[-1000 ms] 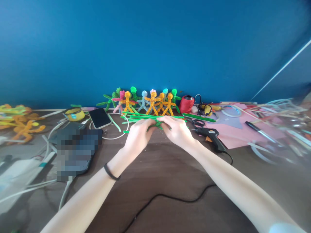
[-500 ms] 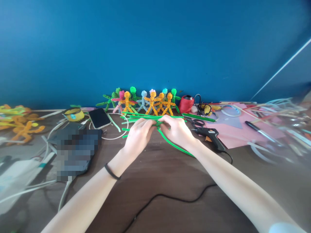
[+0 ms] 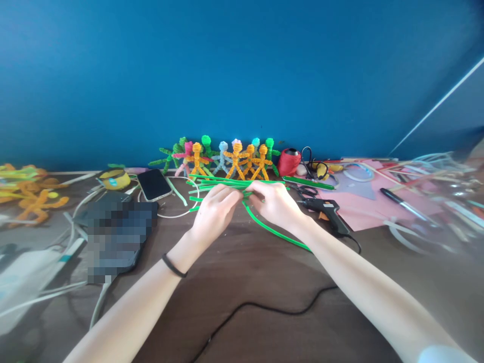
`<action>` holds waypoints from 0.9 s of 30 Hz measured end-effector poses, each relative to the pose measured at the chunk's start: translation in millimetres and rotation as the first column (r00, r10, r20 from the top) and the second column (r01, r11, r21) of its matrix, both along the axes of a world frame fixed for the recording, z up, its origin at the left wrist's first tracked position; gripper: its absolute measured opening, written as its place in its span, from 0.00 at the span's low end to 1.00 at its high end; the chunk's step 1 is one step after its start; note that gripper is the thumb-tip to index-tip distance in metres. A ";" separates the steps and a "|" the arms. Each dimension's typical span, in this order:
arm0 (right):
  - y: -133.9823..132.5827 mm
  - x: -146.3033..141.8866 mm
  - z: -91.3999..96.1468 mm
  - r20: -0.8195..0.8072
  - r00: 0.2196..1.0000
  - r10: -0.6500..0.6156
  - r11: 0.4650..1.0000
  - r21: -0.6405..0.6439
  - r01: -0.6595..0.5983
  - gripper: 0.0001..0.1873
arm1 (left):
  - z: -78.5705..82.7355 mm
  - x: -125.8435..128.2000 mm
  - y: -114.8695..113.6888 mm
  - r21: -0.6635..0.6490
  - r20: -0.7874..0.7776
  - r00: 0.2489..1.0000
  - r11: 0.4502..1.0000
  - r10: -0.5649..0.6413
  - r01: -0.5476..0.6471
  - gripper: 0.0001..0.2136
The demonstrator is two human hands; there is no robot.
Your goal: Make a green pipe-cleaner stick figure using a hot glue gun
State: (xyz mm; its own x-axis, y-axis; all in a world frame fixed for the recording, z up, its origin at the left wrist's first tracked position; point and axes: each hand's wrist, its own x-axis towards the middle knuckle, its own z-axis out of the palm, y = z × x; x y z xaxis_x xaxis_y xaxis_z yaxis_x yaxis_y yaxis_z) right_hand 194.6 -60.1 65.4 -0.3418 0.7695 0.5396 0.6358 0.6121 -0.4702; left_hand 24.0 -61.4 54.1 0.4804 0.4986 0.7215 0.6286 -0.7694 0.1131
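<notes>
Fingers pinched together, my left hand (image 3: 214,210) and my right hand (image 3: 275,202) meet at a green pipe cleaner (image 3: 273,231). Its long free end curves down and right beneath my right wrist. The short part between my fingertips looks bent or twisted, though the fingers mostly hide it. Behind and under my hands lies a loose bundle of green pipe cleaners (image 3: 215,179), with ends sticking out to the left. Little pipe cleaner figures (image 3: 236,157) in orange, green, pink and pale blue stand just beyond, along the blue wall.
To the left lie a phone (image 3: 154,184), a pixelated dark device (image 3: 123,237), white cables and orange pipe cleaner pieces (image 3: 38,201). Rightward are a black glue gun (image 3: 328,212), scissors (image 3: 308,191), pink paper (image 3: 372,206) and a marker (image 3: 404,202). A black cord (image 3: 260,305) crosses the front.
The green pipe cleaner's free end has swung slightly down and to the right under my right wrist. Both hands stay almost in place, with small finger shifts.
</notes>
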 end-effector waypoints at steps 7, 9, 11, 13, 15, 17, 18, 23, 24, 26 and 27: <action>5.5 0.9 1.8 -0.318 0.947 0.049 0.982 -0.160 -0.105 0.11 | -1.2 5.2 3.9 -0.399 0.419 0.888 0.917 0.189 -0.007 0.04; 6.8 0.6 0.9 -0.371 0.928 0.040 0.971 -0.204 -0.124 0.11 | 0.4 7.6 5.5 -0.502 0.559 0.801 0.856 0.214 0.122 0.06; 7.1 -0.6 -0.3 -0.392 0.918 0.060 0.959 -0.232 -0.162 0.08 | 1.9 10.5 6.0 -0.556 0.671 0.710 0.779 0.213 0.291 0.08; 6.5 -2.4 -1.4 -0.410 0.908 0.082 0.945 -0.257 -0.201 0.06 | 2.8 13.2 5.2 -0.573 0.742 0.638 0.690 0.207 0.442 0.10; 5.5 -4.1 -2.1 -0.421 0.903 0.089 0.934 -0.279 -0.222 0.05 | 2.8 15.1 3.8 -0.580 0.768 0.607 0.624 0.204 0.524 0.11; 4.8 -5.0 -2.4 -0.413 0.906 0.093 0.940 -0.264 -0.216 0.05 | 2.5 15.7 2.9 -0.587 0.770 0.606 0.593 0.199 0.552 0.11; 4.7 -5.0 -2.5 -0.398 0.913 0.092 0.948 -0.244 -0.202 0.04 | 2.5 15.3 2.8 -0.592 0.765 0.613 0.589 0.196 0.551 0.11; 6.0 -2.4 -3.7 -0.334 0.942 0.016 0.981 -0.177 -0.080 0.05 | 6.0 8.6 5.5 -0.671 0.682 0.696 0.573 0.225 0.472 0.08; 6.4 -1.9 -4.1 -0.331 0.944 0.006 0.983 -0.173 -0.067 0.05 | 6.9 7.0 6.3 -0.689 0.665 0.706 0.566 0.245 0.453 0.08; 6.7 -1.7 -4.5 -0.323 0.947 0.006 0.986 -0.157 -0.060 0.05 | 8.0 4.6 7.8 -0.704 0.656 0.704 0.557 0.271 0.441 0.08; 6.6 -1.8 -4.5 -0.315 0.949 0.013 0.987 -0.147 -0.062 0.04 | 7.9 3.8 8.5 -0.694 0.668 0.695 0.560 0.265 0.454 0.09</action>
State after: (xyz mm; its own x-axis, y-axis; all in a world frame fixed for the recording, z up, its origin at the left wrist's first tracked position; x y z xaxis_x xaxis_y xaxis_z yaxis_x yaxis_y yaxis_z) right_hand 192.8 -53.5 61.0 -0.2059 0.8410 0.5003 0.4203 0.5377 -0.7309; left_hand 27.8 -52.9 62.1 0.1573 0.9730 0.1690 0.0246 -0.1749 0.9843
